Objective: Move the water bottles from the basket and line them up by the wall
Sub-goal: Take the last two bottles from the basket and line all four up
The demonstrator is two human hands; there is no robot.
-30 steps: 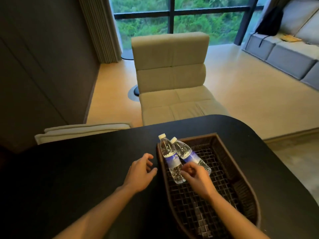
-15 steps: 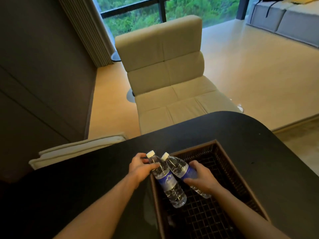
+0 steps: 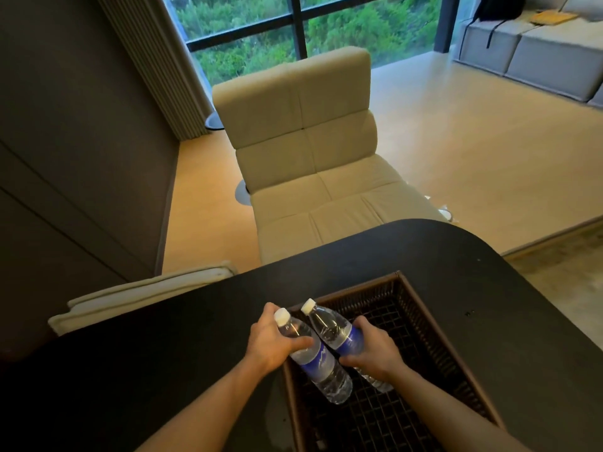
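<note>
Over the basket (image 3: pixel 434 324) on the table (image 3: pixel 163 370), each hand is wrapped round a bottle — left hand (image 3: pixel 272 342) on the left bottle (image 3: pixel 313 357), right hand (image 3: pixel 372 352) on the right bottle (image 3: pixel 339 334) — both tilted, neither yet by the wall (image 3: pixel 65 158).

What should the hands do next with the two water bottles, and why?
Probably lift both bottles up and out over the basket's rim. The left hand is closed on the left bottle and the right hand on the right bottle, but both bottles lie tilted with their bottoms down in the basket. The wall side is to the left.
</note>
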